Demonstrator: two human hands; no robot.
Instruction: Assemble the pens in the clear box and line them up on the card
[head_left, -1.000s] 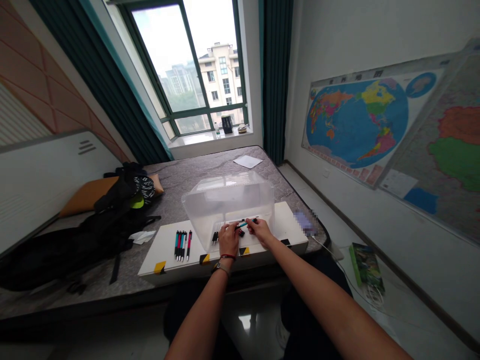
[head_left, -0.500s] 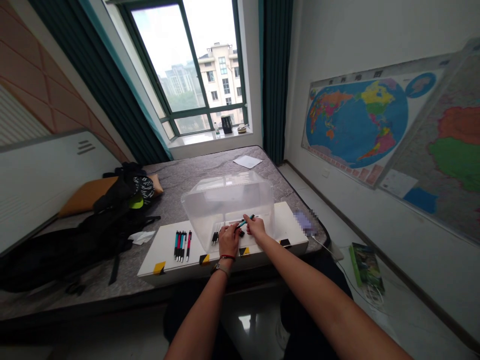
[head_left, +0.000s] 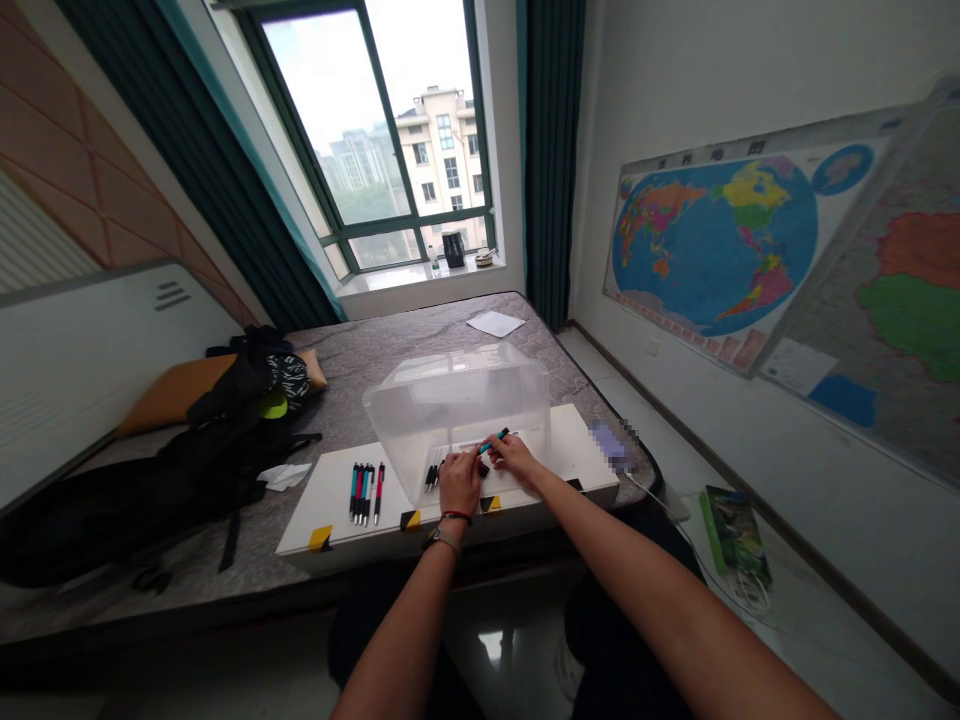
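Inside the opening of a clear plastic bin (head_left: 487,395) tipped on its side, my two hands meet at a teal and black pen (head_left: 493,441). My right hand (head_left: 517,460) pinches the pen by its teal barrel. My left hand (head_left: 460,484) is closed at the pen's lower end; its fingertips are partly hidden. Black pen parts (head_left: 432,476) lie just left of my left hand. To the left, on the white board (head_left: 322,490), several assembled pens (head_left: 365,494) in teal, red, white and black lie side by side.
The white board rests on a grey mattress (head_left: 352,350). Yellow and black tape (head_left: 320,538) marks its front edge. A black bag (head_left: 150,490) and a crumpled tissue (head_left: 285,476) lie at left. A blurred purple item (head_left: 611,445) with a cable sits at right.
My right hand has shifted slightly, its fingers now further along the teal barrel. My left hand stays at the pen's lower end. The row of pens is unchanged.
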